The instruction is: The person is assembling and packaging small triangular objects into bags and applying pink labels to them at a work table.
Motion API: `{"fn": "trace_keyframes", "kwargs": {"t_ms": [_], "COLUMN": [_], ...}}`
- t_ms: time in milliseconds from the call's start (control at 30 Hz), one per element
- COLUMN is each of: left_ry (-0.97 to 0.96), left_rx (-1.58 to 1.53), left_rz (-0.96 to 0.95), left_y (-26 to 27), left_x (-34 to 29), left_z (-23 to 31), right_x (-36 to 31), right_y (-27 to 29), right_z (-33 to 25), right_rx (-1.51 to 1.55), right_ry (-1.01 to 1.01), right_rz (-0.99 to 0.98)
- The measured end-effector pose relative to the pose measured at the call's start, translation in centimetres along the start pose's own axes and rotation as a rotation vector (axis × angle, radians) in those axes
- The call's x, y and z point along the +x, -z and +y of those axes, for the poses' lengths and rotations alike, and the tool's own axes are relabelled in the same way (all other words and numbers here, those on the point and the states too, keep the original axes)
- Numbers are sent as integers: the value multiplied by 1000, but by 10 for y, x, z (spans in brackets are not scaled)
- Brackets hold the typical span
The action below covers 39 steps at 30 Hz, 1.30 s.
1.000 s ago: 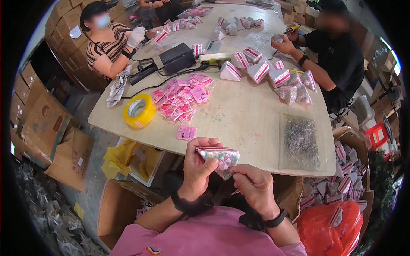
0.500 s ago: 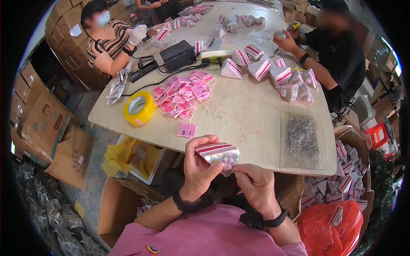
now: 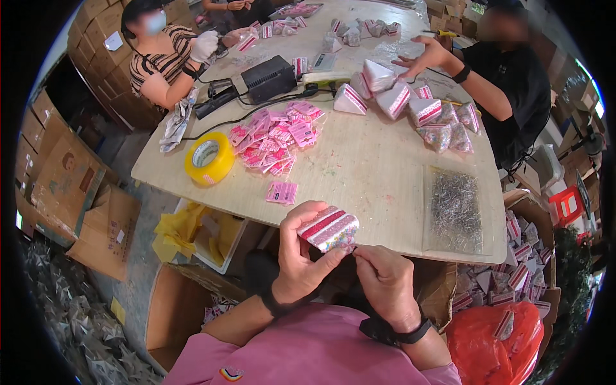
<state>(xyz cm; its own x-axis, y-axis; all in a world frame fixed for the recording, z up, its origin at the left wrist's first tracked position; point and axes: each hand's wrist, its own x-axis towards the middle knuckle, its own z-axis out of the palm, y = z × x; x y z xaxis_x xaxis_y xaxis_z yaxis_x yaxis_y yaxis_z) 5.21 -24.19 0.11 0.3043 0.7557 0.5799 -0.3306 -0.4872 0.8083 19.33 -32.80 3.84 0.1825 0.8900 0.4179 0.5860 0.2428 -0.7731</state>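
**Two-handed hold on a layered cake-slice ornament at the near edge of a worktable**

The left hand (image 3: 296, 263) is closed around the cake-slice ornament (image 3: 329, 228), its fingers behind the piece and its thumb along the lower side. The ornament is seen against the near edge of the worktable (image 3: 366, 199), tilted in the grip, with its red, pink and white layered side turned upward and a multicoloured, speckled face below. The right hand (image 3: 387, 279) has its fingers curled in, thumb and forefinger pinched together at the ornament's lower right corner; what lies between the fingertips is too small to tell. Both wrists bear dark bands.

On the tabletop, a single pink card (image 3: 282, 192) lies just beyond the left hand. Behind it are a loose heap of pink cards (image 3: 273, 141) and, next to the heap, a yellow roll of tape (image 3: 210, 158). Farther back stands a black, box-shaped device (image 3: 269, 79) with cables. To the right, similar wedge ornaments form a cluster (image 3: 425, 113), some wrapped in clear film. Nearer, a patch of fine silvery wire pieces (image 3: 457, 215) lies on a flat, clear backing (image 3: 428, 232).

Below the table's right corner, a carton (image 3: 553, 298) holds many more wedges, beside a red plastic bag (image 3: 494, 346). Across the table, one co-worker's hand (image 3: 428, 58) is spread open near the cluster; at left, another co-worker wears a white glove (image 3: 204, 46).
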Motion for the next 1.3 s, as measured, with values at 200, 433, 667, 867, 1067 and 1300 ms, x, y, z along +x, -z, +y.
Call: {"fn": "trace_keyframes", "kwargs": {"t_ms": [200,433,667,867,1067,1300], "left_ry": [-193,-230,-342,-332,-304,-267], "left_rx": [304,423,579,566,557,548], "left_rz": [-20,-17,-29,-53,-57,-55], "left_y": [5,7,10,13,12,12], "left_x": [-2,-4,1,4,5,2], "left_z": [-5,-9,-3,-2,-4,-6], "right_x": [-1,1,0,5,4,5], "right_y": [-5,-11,-21,-15,-25,-23], "right_z": [0,0,7,7,24,13], "right_rx": [-106,-159,64,349,-94,269], "right_ry": [-23,-50,-191,-546,0,-394], "right_rz": [-7,-44,-20,-104,16,-63]}}
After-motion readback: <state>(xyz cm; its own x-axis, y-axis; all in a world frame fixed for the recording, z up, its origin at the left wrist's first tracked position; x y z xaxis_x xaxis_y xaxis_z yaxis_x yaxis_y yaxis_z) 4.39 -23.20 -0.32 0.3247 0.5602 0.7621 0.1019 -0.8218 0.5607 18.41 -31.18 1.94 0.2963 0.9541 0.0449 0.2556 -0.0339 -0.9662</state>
